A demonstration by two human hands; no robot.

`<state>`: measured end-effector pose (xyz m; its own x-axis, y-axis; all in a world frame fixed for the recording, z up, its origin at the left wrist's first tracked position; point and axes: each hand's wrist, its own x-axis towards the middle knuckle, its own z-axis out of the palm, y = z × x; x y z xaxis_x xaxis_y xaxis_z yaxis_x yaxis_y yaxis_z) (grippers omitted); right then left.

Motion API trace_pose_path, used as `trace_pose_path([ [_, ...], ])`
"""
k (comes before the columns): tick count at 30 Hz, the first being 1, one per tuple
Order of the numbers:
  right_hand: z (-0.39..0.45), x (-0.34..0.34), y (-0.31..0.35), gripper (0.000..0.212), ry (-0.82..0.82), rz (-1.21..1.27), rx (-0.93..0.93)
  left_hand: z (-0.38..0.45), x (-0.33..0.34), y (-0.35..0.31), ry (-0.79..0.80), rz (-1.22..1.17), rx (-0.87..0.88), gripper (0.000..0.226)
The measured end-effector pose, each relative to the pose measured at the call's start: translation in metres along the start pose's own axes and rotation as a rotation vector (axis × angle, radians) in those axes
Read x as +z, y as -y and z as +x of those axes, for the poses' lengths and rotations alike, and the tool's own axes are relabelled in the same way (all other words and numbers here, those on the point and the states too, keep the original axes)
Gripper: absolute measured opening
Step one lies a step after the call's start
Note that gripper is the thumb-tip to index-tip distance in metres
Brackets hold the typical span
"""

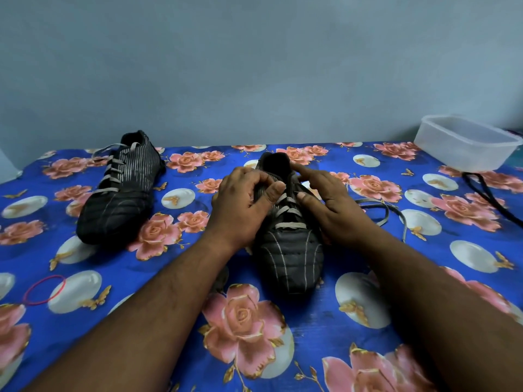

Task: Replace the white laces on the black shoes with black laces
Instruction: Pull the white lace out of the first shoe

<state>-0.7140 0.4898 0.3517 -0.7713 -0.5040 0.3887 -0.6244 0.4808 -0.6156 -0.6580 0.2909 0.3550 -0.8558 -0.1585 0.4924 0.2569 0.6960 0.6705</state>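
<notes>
A black striped shoe [288,258] lies in the middle of the table, toe toward me, laced with a white lace [288,212]. My left hand [243,205] grips the shoe's left side near the collar, thumb on the lacing. My right hand [331,205] rests on the shoe's right side, index finger at the collar, thumb and fingers pinching the lace near the top eyelets. A loose lace end [396,216] trails to the right. A second black shoe [119,190] with white laces lies at the left. Black laces [486,196] lie at the right.
A blue floral cloth [424,250] covers the table. A clear plastic container [467,142] stands at the back right corner. A red rubber band [44,290] lies at the front left. A grey-blue wall rises behind the table.
</notes>
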Motion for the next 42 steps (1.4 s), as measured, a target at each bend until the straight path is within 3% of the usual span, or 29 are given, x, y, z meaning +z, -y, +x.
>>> trace_pose_path([
  [5,0.001,0.0,0.0,0.05,0.025,0.028,-0.002,0.001,0.002,0.0,-0.027,0.019,0.019,0.021],
  [12,0.001,-0.002,-0.002,0.049,0.042,0.056,0.01,0.007,0.001,0.007,-0.036,-0.024,-0.237,0.021],
  [16,0.001,-0.002,0.0,0.052,0.052,0.072,0.018,0.002,0.003,0.008,-0.03,-0.085,-0.053,0.035],
  [21,0.001,-0.001,-0.001,0.055,0.071,0.082,0.033,0.003,0.003,0.002,-0.078,0.012,0.122,0.023],
  [24,0.0,-0.002,-0.001,0.056,0.082,0.091,0.033,0.003,0.0,0.004,-0.111,0.067,0.053,0.027],
  [28,0.0,-0.002,-0.003,0.055,0.084,0.1,0.029,0.008,-0.004,0.017,-0.088,0.031,-0.229,0.032],
  [30,0.0,-0.002,-0.002,0.055,0.085,0.102,0.031,0.009,-0.004,0.023,-0.081,0.015,-0.211,0.034],
  [36,0.0,-0.002,-0.001,0.055,0.084,0.105,0.029,0.004,-0.001,0.01,-0.088,0.017,0.08,0.04],
  [39,0.0,-0.003,-0.001,0.055,0.09,0.106,0.03,0.003,0.0,0.004,-0.096,0.012,0.07,0.033],
  [42,0.0,-0.003,-0.002,0.055,0.087,0.108,0.029,0.005,-0.003,0.008,-0.186,0.01,-0.058,0.025],
])
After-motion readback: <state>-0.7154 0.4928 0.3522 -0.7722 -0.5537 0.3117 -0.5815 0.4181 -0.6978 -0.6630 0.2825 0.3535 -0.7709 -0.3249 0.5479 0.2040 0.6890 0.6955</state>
